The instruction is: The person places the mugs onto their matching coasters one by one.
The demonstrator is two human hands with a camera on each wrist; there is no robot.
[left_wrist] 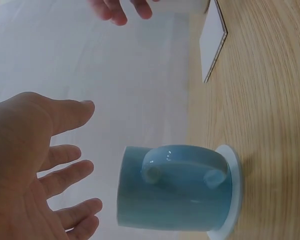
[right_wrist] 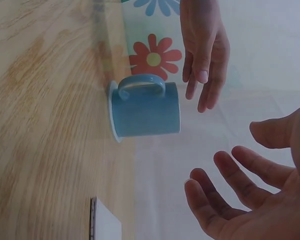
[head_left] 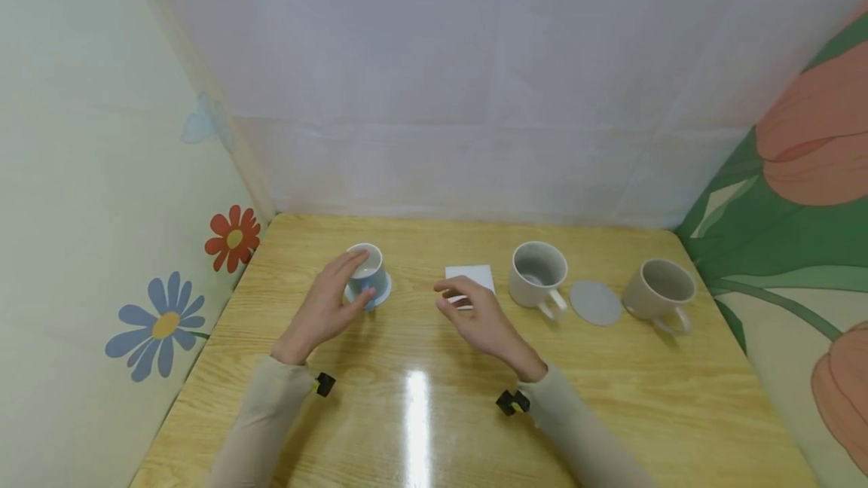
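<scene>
A blue mug (head_left: 368, 271) stands upright on a round pale coaster (head_left: 386, 291) at the left of the table, its handle toward the person. My left hand (head_left: 324, 306) hovers just above and beside its rim, thumb and fingers spread and apart from the mug (left_wrist: 175, 187) in the left wrist view. My right hand (head_left: 480, 316) hangs over the table in front of a square white coaster (head_left: 478, 275), partly covering it. Its fingers are loosely bent and hold nothing; the right wrist view shows the palm (right_wrist: 270, 215) bare.
Right of the square coaster stands a light grey mug (head_left: 538, 274), handle toward the front right. Beyond it lies a round grey coaster (head_left: 595, 303), then a beige mug (head_left: 658, 291) near the table's right edge. A white sheet (head_left: 441, 96) hangs behind the wooden table (head_left: 380, 413).
</scene>
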